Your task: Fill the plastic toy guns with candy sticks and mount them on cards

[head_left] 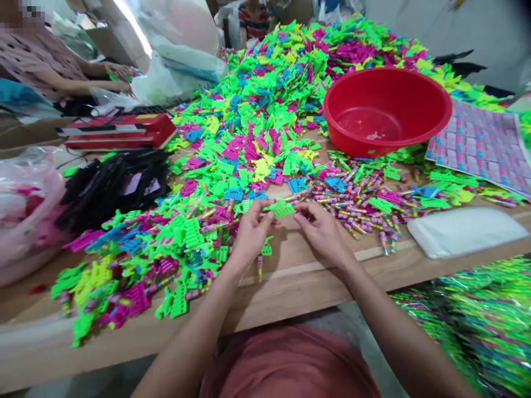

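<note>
Between my hands is a bright green flat plastic piece with slots (282, 209), held just above the wooden table (298, 282). My left hand (252, 232) is closed, pinching its left end between thumb and fingers. The fingers of my right hand (321, 229) are pinched together at the right end of the piece; whatever they grip is hidden. Small printed tubes with coloured ends (344, 202) lie heaped beyond my right hand. A single tube (260, 268) lies below my left hand, beside another green piece (266, 246). Mixed plastic pieces (182, 237) are piled left of my left hand.
A tall heap of plastic pieces (282, 77) covers the back. A red basin (385, 110), printed sheets (481, 146) and clear bags (468, 231) are at right. Black packets (120, 185), a red sealer-like device (124, 131) and a pink bag-lined container (29, 221) stand left. A co-worker (45, 66) sits beyond.
</note>
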`<action>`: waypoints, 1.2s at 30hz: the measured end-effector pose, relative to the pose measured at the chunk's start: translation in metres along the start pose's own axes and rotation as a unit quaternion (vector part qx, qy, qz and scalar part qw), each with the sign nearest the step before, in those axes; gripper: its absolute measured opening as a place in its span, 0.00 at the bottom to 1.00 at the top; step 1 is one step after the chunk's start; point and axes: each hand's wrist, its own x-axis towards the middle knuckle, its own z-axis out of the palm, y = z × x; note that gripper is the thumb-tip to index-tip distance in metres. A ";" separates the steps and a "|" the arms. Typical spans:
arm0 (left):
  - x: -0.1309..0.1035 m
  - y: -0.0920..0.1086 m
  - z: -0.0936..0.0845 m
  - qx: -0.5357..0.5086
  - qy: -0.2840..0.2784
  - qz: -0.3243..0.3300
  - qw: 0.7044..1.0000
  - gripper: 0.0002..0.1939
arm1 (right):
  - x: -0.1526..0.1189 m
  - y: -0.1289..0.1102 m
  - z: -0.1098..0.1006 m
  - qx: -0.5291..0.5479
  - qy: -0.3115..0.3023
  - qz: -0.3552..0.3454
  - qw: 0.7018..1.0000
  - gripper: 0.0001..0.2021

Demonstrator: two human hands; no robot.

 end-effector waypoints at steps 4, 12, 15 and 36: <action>-0.020 -0.005 0.008 -0.035 -0.025 -0.014 0.999 0.15 | -0.014 -0.011 0.001 0.073 0.027 -0.015 0.997 0.10; -0.031 -0.005 0.024 -0.202 0.083 -0.080 0.973 0.22 | -0.033 -0.022 0.005 0.093 0.004 0.004 0.996 0.15; -0.032 -0.002 0.025 -0.205 0.115 -0.110 0.966 0.29 | -0.038 -0.020 0.007 0.128 0.000 0.039 0.991 0.13; -0.038 0.005 0.030 -0.102 0.111 -0.057 0.987 0.21 | -0.044 -0.026 -0.006 0.137 -0.052 -0.026 0.989 0.12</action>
